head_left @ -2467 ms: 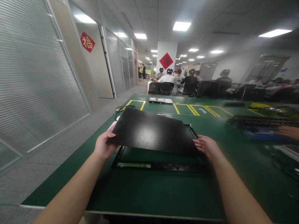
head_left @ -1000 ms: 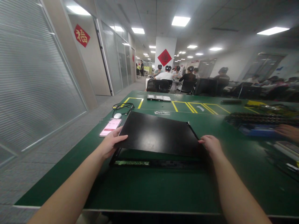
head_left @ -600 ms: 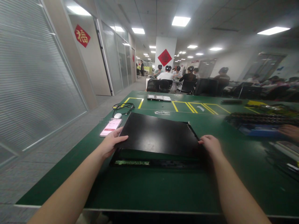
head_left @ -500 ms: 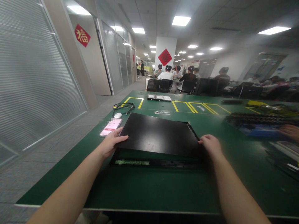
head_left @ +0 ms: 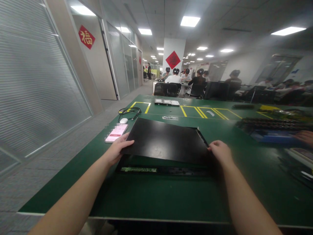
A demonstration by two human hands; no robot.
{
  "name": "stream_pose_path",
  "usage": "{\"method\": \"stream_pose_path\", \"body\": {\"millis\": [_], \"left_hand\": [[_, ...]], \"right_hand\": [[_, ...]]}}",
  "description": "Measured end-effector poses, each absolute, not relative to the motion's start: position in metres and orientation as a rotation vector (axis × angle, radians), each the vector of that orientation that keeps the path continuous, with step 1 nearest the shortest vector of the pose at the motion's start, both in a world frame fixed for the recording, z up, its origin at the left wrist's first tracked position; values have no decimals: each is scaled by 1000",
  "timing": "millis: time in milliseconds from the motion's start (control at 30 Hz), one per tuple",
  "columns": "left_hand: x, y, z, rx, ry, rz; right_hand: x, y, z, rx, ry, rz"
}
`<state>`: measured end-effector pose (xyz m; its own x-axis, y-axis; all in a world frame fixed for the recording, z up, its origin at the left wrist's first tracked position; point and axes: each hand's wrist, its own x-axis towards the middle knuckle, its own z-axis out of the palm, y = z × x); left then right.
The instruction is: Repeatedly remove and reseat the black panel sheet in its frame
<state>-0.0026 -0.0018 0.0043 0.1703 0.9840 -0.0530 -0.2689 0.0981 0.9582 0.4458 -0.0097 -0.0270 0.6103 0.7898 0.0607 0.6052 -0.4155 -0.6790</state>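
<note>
While the black panel (head_left: 166, 140) is lying tilted over the black frame (head_left: 161, 169) on the green table (head_left: 156, 199), its near edge raised and its long axis running left to right, the left hand (head_left: 116, 150) is gripping its left corner, fingers spread on top, and the right hand (head_left: 221, 151) is curling loosely at its right corner. Both hands are equally near. One panel, one frame, one phone (head_left: 116, 133) beside the left hand.

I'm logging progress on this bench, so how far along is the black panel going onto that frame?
Done: the black panel lies over the frame, its far edge down. In hand: the left hand and right hand grip its near corners, and the near edge is raised, the frame's green strip showing. Left: lowering that edge flush.
</note>
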Motion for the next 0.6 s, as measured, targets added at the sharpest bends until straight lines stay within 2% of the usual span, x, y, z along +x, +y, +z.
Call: {"method": "stream_pose_path", "body": {"millis": [333, 600], "left_hand": [[0, -4, 6, 1027, 892, 1210], [2, -7, 8, 1034, 885, 1246]], "right_hand": [[459, -7, -41, -2010, -938, 493], [468, -3, -52, -2008, -999, 447]]}}
